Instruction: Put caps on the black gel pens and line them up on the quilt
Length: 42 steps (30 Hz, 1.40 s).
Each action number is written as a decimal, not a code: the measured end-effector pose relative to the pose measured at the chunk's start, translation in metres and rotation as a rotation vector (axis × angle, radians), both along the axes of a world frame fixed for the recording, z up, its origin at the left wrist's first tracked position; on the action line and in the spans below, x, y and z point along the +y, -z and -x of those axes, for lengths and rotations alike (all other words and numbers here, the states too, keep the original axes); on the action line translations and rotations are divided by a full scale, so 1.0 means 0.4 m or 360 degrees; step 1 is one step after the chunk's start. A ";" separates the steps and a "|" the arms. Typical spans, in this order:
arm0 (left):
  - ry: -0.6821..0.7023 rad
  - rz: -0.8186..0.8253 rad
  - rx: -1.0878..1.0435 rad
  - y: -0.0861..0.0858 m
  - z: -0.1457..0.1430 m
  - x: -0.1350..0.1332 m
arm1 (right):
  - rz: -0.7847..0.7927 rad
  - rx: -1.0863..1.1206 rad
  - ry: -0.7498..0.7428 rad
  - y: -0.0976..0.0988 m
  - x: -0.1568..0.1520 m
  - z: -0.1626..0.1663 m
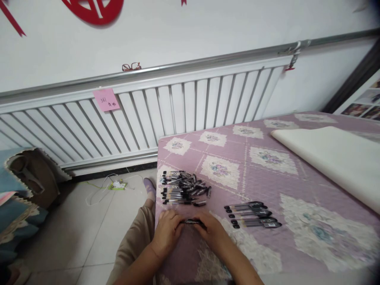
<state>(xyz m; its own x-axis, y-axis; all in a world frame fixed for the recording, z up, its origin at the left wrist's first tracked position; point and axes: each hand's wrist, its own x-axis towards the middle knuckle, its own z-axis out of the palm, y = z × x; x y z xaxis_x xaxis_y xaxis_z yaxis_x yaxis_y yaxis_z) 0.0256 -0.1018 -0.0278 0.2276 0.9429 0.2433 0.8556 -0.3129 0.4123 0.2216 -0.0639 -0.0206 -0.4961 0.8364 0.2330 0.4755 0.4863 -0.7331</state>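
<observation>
My left hand and my right hand rest on the purple quilted bed cover, close together. Both pinch one black pen that lies across between them, one hand at each end. Just beyond the hands sits a loose heap of black pens. To the right of my right hand several capped pens lie side by side in a neat row.
A white rolled sheet lies across the bed's far right. A white radiator with a pink note lines the wall. Red glasses sit on its top rail. My leg hangs over tiled floor with a cable.
</observation>
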 end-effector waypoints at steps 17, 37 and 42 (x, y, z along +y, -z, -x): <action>0.0168 -0.0150 0.0137 0.000 -0.010 -0.020 | -0.0449 -0.0516 -0.0063 0.005 -0.026 0.019; 0.0317 -0.0200 -0.0048 0.014 0.008 -0.023 | -0.0815 -0.0449 0.0884 0.025 -0.051 -0.419; 0.0296 -0.0182 -0.0035 0.012 0.007 -0.026 | -0.0741 -0.0542 0.1019 0.046 -0.052 -0.463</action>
<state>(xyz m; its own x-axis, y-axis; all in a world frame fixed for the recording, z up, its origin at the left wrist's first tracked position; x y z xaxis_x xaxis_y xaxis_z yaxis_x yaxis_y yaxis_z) 0.0229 -0.1120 -0.0326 0.3884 0.8512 0.3529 0.7701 -0.5102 0.3830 0.4069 -0.0846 -0.0391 -0.0670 0.8351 0.5459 0.9186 0.2652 -0.2930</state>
